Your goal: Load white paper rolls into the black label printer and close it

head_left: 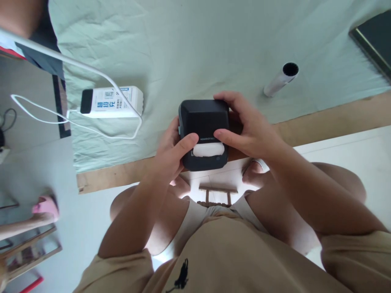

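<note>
A small black label printer (205,120) with a white strip (208,149) across its lower part is held over the table's near edge. My left hand (174,150) grips its left side, the thumb lying on the front face by the white strip. Around its right side my right hand (244,126) is closed, thumb on the face and fingers at the upper right corner. The fingers behind the printer are hidden. Small lettering runs just above the white strip.
On the green tablecloth (183,49), a white power bank (113,101) with a white cable (100,73) lies at left. A white tube (281,79) stands at right. A dark box (375,40) sits far right. Another person's foot in a pink slipper (45,206) shows at lower left.
</note>
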`<state>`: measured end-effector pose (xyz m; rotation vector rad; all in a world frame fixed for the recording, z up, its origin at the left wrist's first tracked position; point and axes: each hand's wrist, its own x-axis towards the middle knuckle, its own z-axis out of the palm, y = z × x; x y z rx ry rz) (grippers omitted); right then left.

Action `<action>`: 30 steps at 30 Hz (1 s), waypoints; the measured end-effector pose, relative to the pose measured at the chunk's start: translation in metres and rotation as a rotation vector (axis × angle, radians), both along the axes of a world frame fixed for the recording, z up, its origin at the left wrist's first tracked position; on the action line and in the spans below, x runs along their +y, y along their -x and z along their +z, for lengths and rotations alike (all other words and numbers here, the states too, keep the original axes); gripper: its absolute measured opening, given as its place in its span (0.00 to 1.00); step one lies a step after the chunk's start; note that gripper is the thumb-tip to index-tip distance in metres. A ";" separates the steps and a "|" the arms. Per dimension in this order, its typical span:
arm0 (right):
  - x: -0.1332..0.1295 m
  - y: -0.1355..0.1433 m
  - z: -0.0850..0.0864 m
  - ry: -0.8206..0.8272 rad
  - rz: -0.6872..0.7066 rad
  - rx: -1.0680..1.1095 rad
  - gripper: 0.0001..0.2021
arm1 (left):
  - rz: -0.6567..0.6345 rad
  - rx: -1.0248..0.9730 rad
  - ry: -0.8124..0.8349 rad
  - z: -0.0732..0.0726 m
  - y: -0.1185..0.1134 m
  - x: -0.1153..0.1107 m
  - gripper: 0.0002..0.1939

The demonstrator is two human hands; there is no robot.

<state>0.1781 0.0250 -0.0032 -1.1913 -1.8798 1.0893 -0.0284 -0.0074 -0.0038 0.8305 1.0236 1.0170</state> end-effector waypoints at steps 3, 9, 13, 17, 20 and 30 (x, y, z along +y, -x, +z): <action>0.000 0.000 -0.003 -0.017 -0.014 0.006 0.28 | -0.005 -0.063 -0.021 -0.001 0.000 0.002 0.24; 0.000 -0.002 -0.002 -0.108 0.004 0.027 0.26 | 0.112 -0.130 0.015 -0.001 -0.007 0.004 0.17; 0.000 -0.004 -0.005 -0.190 -0.123 0.035 0.19 | 0.215 -0.158 0.139 -0.002 -0.011 0.008 0.17; 0.001 -0.005 -0.008 -0.176 -0.049 0.095 0.22 | 0.311 -0.156 0.228 -0.002 -0.013 0.011 0.19; 0.001 -0.006 -0.006 -0.199 0.017 0.080 0.27 | 0.353 -0.181 0.175 -0.004 -0.013 0.011 0.17; -0.012 -0.006 0.027 -0.315 -0.157 -0.080 0.12 | 0.380 -0.174 0.119 -0.003 -0.018 0.011 0.17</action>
